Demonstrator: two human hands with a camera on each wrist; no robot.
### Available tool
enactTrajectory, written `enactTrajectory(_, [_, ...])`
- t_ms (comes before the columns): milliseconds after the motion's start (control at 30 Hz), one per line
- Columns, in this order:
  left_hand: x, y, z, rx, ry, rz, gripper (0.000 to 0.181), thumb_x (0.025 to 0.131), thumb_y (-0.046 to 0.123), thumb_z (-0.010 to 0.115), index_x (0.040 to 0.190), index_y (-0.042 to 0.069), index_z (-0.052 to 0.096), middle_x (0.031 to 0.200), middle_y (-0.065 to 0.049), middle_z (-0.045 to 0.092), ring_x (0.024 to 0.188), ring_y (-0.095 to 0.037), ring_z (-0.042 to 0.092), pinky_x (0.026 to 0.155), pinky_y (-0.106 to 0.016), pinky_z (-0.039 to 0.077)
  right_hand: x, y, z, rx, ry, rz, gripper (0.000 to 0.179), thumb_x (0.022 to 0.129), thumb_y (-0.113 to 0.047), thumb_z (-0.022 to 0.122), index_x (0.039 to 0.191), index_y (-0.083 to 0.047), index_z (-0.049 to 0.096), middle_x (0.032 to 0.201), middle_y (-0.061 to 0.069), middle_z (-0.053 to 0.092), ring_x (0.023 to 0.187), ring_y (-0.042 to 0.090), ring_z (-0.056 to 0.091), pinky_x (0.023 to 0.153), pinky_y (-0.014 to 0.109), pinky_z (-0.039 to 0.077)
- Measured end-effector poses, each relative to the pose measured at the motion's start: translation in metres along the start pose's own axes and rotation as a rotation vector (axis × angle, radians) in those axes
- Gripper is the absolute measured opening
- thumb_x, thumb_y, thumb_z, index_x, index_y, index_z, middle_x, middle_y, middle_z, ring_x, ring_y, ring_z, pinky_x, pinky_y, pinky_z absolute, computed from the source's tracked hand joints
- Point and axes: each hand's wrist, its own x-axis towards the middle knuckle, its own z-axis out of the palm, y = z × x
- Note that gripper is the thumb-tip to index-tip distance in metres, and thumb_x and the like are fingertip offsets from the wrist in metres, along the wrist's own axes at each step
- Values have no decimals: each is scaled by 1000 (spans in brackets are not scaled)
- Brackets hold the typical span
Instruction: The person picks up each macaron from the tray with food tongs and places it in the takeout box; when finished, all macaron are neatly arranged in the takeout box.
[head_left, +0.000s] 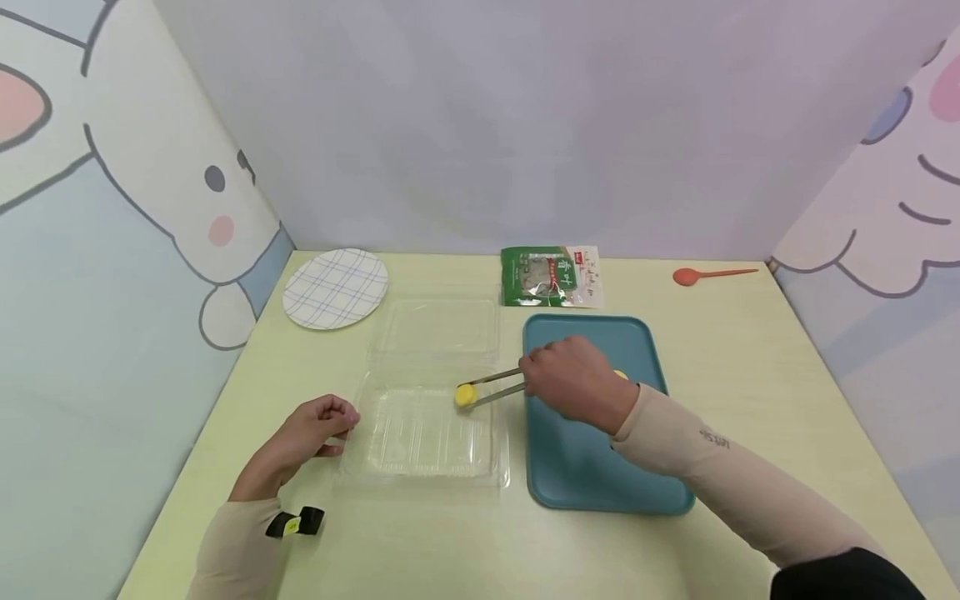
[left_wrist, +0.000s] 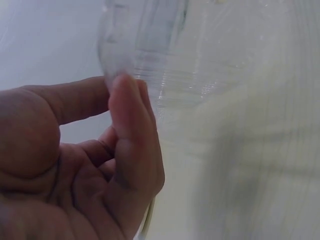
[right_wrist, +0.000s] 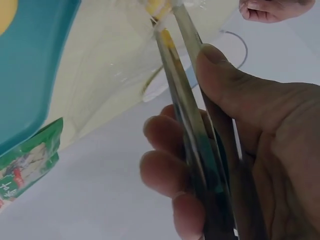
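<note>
My left hand (head_left: 307, 433) pinches the left rim of an open clear plastic container (head_left: 427, 433); in the left wrist view, thumb and forefinger meet at the thin clear wall (left_wrist: 117, 50). With my right hand (head_left: 573, 379) I grip metal tongs (head_left: 501, 376), thumb on one arm and fingers curled round the other. Between the tong tips sits a small round yellow piece (head_left: 465, 395), held over the right part of the container's base. Under my right forearm lies a blue tray (head_left: 600, 467), where another yellow piece (head_left: 620, 374) shows partly behind my wrist.
The container's lid (head_left: 438, 325) lies folded back behind its base. A checked white plate (head_left: 335, 289) is at the back left, a green and white food packet (head_left: 551, 277) at the back middle, and an orange spoon (head_left: 705, 275) at the back right. Walls enclose the table.
</note>
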Motion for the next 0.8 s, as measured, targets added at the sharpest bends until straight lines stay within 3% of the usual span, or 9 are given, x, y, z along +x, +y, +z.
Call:
enactTrajectory(333, [3, 4, 0, 16, 15, -1, 18, 104, 15, 57, 109, -2, 56, 95, -13, 57, 82, -20, 55, 67, -31, 54, 2, 0, -6, 13, -26, 34, 29, 83, -37, 83, 83, -12, 70, 68, -1, 63, 55, 15, 57, 44, 31, 43])
enactTrajectory(567, [1, 1, 3, 15, 25, 3, 38, 103, 19, 60, 132, -3, 49, 95, -13, 58, 82, -23, 58, 69, -32, 55, -2, 1, -6, 14, -15, 22, 32, 81, -41, 83, 83, -13, 70, 69, -2, 63, 56, 15, 58, 44, 29, 42])
enactTrajectory(700, [-1, 2, 3, 28, 27, 2, 42, 103, 19, 60, 137, -1, 46, 96, -14, 58, 83, -26, 59, 70, -33, 55, -11, 4, -4, 126, -35, 62, 32, 79, -41, 85, 82, -13, 68, 66, -4, 59, 53, 12, 53, 43, 26, 38])
enactTrajectory(800, [-1, 2, 3, 41, 29, 4, 43, 103, 19, 60, 138, -1, 46, 97, -14, 58, 86, -28, 60, 70, -33, 55, -20, 7, 1, 270, -80, 136, 31, 81, -38, 84, 94, -12, 71, 73, -5, 64, 55, 8, 52, 44, 25, 37])
